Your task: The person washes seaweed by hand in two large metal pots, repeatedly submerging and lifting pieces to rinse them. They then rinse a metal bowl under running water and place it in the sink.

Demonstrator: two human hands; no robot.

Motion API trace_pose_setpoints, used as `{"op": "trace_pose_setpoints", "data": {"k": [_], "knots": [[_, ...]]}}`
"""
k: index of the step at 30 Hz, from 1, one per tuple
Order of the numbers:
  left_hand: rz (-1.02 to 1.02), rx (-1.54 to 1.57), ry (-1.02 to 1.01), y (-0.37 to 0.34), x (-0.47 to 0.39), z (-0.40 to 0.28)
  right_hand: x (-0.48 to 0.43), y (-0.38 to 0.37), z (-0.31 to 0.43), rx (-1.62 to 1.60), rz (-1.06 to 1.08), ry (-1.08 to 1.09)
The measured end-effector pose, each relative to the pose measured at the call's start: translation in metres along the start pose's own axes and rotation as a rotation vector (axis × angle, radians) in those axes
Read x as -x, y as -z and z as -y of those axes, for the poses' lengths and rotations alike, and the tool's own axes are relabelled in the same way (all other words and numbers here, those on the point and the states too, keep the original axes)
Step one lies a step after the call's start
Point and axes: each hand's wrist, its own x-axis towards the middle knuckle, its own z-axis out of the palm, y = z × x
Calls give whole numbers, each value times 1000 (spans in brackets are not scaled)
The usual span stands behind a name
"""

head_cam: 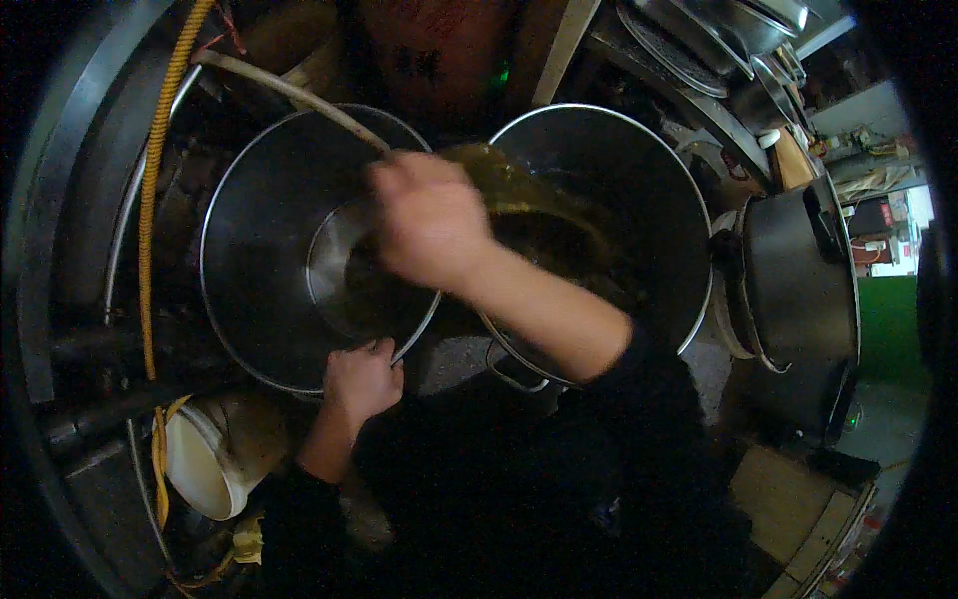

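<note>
Two large, deep metal pots stand side by side before me. My right hand (430, 221) is closed on a long pale handle (299, 93), which slants up and left across the left pot (251, 224). A round metal bowl or ladle head (329, 262) shows inside that pot below my hand; whether it joins the handle is hidden. My left hand (364, 380) grips the near rim of the left pot. The right pot (651, 195) has brownish, glossy contents, blurred, and a looped side handle (520, 382).
A yellow ribbed hose (155, 172) hangs at the left. Below it lies a tilted whitish bucket (198, 464). Another large pot (804, 277) stands at the right. Metal basins (688, 45) are stacked at the upper right, and flat cardboard (786, 498) lies at the lower right.
</note>
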Motion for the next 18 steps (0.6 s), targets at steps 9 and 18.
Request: {"op": "trace_pose_setpoints", "data": {"k": [9, 18], "knots": [[-4, 4, -17, 4, -2, -2, 124, 4, -197, 164, 578, -538], [-16, 23, -17, 2, -3, 1, 128, -38, -233, 119, 396, -595]]}}
